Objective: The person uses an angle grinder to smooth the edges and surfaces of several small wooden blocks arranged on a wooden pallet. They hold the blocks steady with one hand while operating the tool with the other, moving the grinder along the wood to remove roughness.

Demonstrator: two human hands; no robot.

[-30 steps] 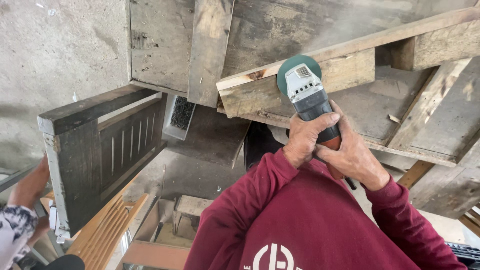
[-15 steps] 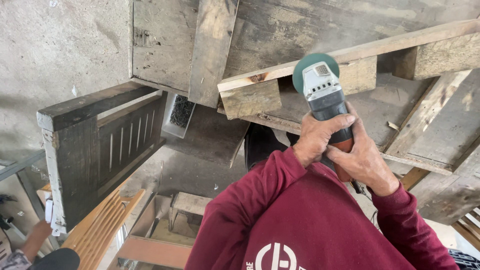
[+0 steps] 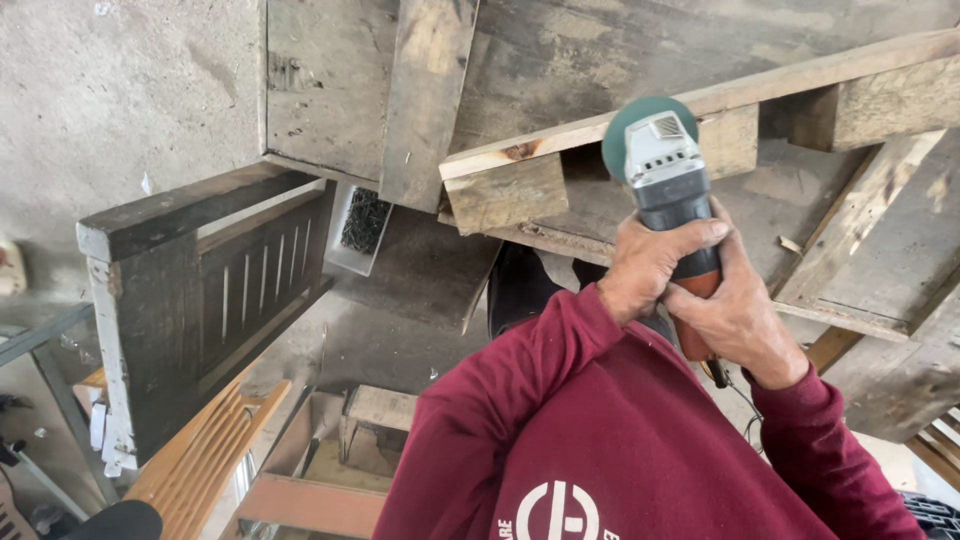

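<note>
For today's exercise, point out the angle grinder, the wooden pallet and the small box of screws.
angle grinder [image 3: 668, 170]: head view, on its grey gear housing.
wooden pallet [image 3: 800, 90]: head view, on its top board.
box of screws [image 3: 362, 222]: head view, on the dark screws.

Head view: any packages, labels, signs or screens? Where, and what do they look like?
No packages, signs or screens.
Print on sweatshirt: bottom centre, white round emblem with white lettering on dark red.
Plate on grinder: small pale panel on the grey head, above both hands; detail too small to tell.

Maroon long-sleeved sweatshirt [image 3: 600, 440], ribbed cuffs snug at both wrists, white round emblem on the front below the grips, bare left hand [image 3: 650, 265], bare right hand [image 3: 735, 320]
</note>
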